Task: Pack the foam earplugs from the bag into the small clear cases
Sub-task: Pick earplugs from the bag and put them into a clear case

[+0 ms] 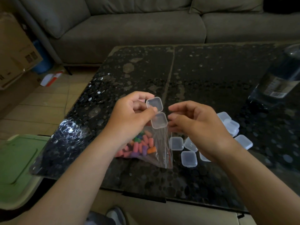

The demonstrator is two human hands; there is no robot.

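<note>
The left grip (131, 111) pinches 1 open case (159, 120) between thumb and fingers; its 2 hinged halves are spread and both look empty. The right grip (198, 124) hangs just beside the case's lower half, fingers loosely curled with nothing showing in them, though its palm side is hidden.

Right under the left grip lies 1 clear bag (160, 148) on the table (203, 70). It holds the earplugs (139, 145), mostly pink with a few orange, purple and green. They overlap and the left wrist covers part of the heap, so they are too many to count.

Below and behind the right grip sit the spare cases (189, 159), all closed. At least 7 show. Some are stacked beyond the grip, and the right wrist covers part of 1, so the full count is unclear.

Far right of the right grip, 1 dark bottle (279, 78) is cut off by the frame edge. Left of the left forearm, 1 green lid (17, 159) runs out of view.
</note>
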